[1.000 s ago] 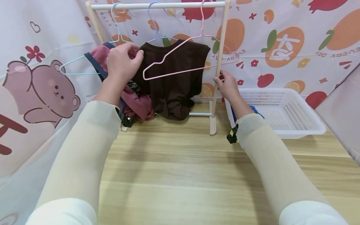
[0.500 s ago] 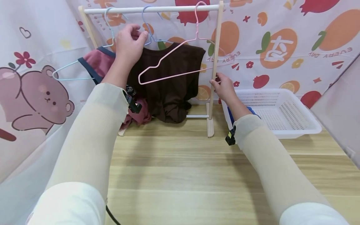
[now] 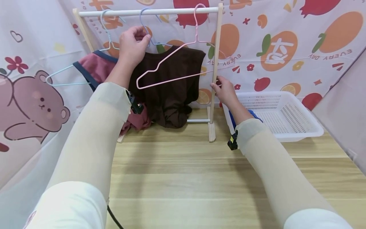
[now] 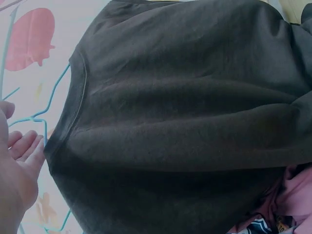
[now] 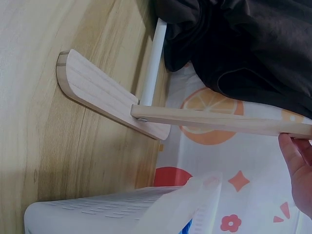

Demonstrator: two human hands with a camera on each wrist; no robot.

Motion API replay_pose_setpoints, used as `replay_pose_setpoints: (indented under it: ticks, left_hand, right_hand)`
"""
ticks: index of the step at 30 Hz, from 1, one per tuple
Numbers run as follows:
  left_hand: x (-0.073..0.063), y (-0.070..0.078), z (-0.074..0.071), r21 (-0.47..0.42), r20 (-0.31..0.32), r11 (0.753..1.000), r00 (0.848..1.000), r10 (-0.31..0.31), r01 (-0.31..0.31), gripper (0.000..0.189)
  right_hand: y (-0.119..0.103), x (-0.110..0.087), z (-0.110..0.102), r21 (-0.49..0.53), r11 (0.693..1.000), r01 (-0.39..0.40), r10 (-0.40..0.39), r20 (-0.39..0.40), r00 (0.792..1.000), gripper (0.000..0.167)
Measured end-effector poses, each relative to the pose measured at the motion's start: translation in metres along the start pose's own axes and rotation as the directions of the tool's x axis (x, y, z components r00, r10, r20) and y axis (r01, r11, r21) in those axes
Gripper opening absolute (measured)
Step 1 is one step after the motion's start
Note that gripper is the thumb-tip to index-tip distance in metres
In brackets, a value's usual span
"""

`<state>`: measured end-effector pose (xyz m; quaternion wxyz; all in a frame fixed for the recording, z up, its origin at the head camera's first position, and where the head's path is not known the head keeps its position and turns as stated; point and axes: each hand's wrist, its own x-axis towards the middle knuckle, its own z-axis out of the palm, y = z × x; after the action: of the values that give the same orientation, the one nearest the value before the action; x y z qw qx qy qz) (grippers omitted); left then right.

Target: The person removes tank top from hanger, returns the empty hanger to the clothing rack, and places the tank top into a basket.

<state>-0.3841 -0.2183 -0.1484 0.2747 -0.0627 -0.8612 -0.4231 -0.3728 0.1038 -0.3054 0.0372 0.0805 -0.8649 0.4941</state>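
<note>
The left sleeve (image 3: 85, 140) and right sleeve (image 3: 280, 171) are plain cream, ending at the far side in a loose grey-green left cuff (image 3: 112, 97) and right cuff (image 3: 250, 132). White cloth (image 3: 75, 203) covers their near ends. The left camera (image 3: 136, 105) and right camera (image 3: 233, 143) are small and black, the latter marked yellow; a black cable (image 3: 114, 217) runs beside the left sleeve.

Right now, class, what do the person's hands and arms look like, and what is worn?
The left hand and right hand wear no gloves. Cream sleeves with greyish cuffs cover the forearms; white sleeves sit higher up. Each wrist carries a small black device, the right one marked yellow. A black cable shows beside the left white sleeve.
</note>
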Motion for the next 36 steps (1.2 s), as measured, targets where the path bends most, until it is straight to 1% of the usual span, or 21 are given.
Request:
replay_pose_setpoints:
  ticks: [3,6,10,14,18,20,23,27,30,33,36]
  left_hand:
    - [0.0,-0.001,0.002,0.053,0.014,0.999,1.0,0.007,-0.007,0.043]
    - [-0.002,-0.002,0.003,0.1,0.049,0.995,0.999,0.008,-0.012,0.044]
    - [-0.004,-0.006,0.003,0.128,0.112,0.992,0.994,-0.016,0.002,0.046]
    - [-0.004,-0.011,0.001,0.159,0.152,0.987,0.987,-0.043,0.019,0.049]
    - [-0.002,-0.013,-0.001,0.225,0.173,0.974,0.983,-0.062,0.021,0.051]
    - [-0.002,-0.013,-0.002,0.267,0.179,0.963,0.981,-0.068,0.018,0.053]
    - [-0.001,-0.01,-0.001,0.306,0.182,0.952,0.982,-0.053,-0.006,0.053]
    - [0.002,-0.01,0.003,0.323,0.165,0.943,0.986,0.02,-0.073,0.045]
    - [0.003,-0.01,0.005,0.334,0.154,0.937,0.987,0.051,-0.101,0.041]
    - [0.004,-0.01,0.005,0.338,0.163,0.936,0.986,0.042,-0.096,0.043]
    - [0.001,-0.012,0.005,0.34,0.176,0.936,0.984,0.03,-0.09,0.045]
  right_hand:
    - [0.0,-0.001,0.0,-0.002,1.0,0.013,-0.013,-0.003,1.0,0.047]
    - [0.001,-0.002,0.0,-0.003,1.0,0.017,-0.017,-0.006,1.0,0.047]
    - [0.002,-0.003,0.001,-0.001,1.0,0.017,-0.017,-0.009,1.0,0.046]
    - [0.002,-0.002,0.002,-0.008,1.0,0.011,-0.012,-0.009,1.0,0.047]
    - [0.001,-0.001,0.001,-0.015,1.0,0.001,-0.001,-0.012,1.0,0.047]
    - [0.001,-0.001,0.001,-0.013,1.0,-0.005,0.005,-0.008,1.0,0.047]
    - [0.001,-0.001,0.002,0.011,1.0,-0.009,0.009,0.001,1.0,0.048]
    - [0.003,-0.002,0.002,0.022,1.0,-0.015,0.014,0.007,1.0,0.049]
    - [0.003,-0.002,0.002,0.01,1.0,-0.01,0.01,0.006,1.0,0.049]
    - [0.001,-0.001,-0.001,0.003,1.0,-0.002,0.002,0.004,1.0,0.049]
    - [0.001,-0.001,-0.001,-0.001,1.0,-0.003,0.003,0.005,1.0,0.05]
